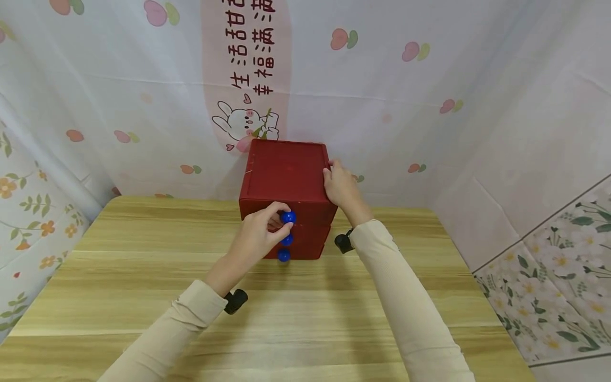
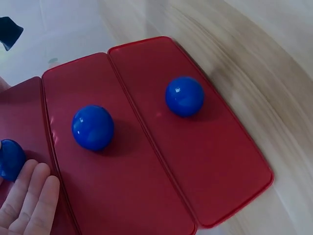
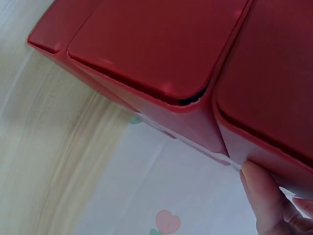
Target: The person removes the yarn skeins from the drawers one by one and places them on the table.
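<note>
A red cabinet (image 1: 288,172) with three stacked drawers stands on the wooden table, its drawer fronts towards me. My left hand (image 1: 258,233) pinches the top blue knob (image 1: 288,217) between thumb and forefinger. In the left wrist view the other fingers (image 2: 43,205) extend beside that knob (image 2: 11,160). Below it are the middle knob (image 1: 287,240) and the bottom knob (image 1: 284,255), both round and blue. At the cabinet's upper right edge, my right hand (image 1: 342,185) rests against the side. A digit (image 3: 261,191) presses the side wall in the right wrist view.
Right behind the cabinet hangs a white curtain (image 1: 310,69) with printed fruit and a rabbit. The wooden table (image 1: 296,329) spreads out in front. Black wrist cameras (image 1: 236,301) sit under both sleeves, and patterned panels flank the table.
</note>
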The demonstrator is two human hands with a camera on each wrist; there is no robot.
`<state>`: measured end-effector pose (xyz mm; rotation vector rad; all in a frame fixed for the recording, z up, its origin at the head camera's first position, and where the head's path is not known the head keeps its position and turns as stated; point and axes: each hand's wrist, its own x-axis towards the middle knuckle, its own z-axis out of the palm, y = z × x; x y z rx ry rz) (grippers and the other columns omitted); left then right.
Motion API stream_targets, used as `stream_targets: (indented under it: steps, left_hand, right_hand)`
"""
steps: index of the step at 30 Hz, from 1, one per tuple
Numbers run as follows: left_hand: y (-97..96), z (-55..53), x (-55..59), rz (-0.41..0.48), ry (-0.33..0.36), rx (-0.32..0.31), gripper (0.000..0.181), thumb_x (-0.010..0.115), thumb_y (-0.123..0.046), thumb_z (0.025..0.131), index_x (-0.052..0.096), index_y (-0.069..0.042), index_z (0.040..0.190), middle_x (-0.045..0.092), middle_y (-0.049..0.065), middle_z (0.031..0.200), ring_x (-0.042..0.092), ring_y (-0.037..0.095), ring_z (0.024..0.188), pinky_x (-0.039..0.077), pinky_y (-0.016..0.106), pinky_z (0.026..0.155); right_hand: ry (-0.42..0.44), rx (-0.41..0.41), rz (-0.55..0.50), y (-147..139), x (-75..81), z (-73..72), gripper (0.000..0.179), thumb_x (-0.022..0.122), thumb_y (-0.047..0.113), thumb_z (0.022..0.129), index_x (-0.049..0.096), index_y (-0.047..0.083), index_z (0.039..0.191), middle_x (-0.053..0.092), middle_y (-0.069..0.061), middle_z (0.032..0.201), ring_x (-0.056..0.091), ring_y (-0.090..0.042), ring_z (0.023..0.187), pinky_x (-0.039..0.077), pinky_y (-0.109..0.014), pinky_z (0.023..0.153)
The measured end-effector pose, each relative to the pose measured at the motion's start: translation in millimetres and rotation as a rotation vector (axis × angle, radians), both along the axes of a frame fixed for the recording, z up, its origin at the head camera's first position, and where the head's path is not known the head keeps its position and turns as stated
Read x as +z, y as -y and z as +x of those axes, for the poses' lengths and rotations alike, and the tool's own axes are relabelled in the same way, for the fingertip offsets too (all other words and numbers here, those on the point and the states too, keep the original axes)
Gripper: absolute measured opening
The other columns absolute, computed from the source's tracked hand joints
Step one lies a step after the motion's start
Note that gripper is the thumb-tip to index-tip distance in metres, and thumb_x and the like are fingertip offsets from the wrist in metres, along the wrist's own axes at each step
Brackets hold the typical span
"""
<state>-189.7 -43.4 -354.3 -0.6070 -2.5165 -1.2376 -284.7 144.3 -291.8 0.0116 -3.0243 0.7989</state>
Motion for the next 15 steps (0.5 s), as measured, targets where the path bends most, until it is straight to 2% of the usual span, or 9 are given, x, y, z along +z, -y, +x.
stream_targets:
  steps: [8,15]
  left_hand:
    - [-7.3,14.1,-5.8,0.067,0.01,0.05,0.024,0.067,-0.014,0.085,0.058,-0.017,0.107,0.067,0.001,0.085,0.066,0.013,0.076,0.056,0.029,0.07]
    - [-10.0,28.6,-12.2,0.129,0.018,0.075,0.024,0.066,-0.016,0.086,0.058,-0.016,0.109,0.067,0.0,0.087,0.065,0.011,0.079,0.055,0.028,0.073]
  right_hand:
    - [-0.003,0.029,-0.017,-3.8,-0.6,-0.8,0.047,0.028,0.03,0.102,0.027,0.006,0.143,0.046,-0.02,0.137,0.048,-0.034,0.121,0.039,-0.048,0.099]
    - [0.0,0.034,-0.026,-3.9,-1.2,-1.4,0.048,0.027,0.031,0.102,0.026,0.006,0.144,0.048,-0.02,0.134,0.05,-0.032,0.117,0.04,-0.046,0.097]
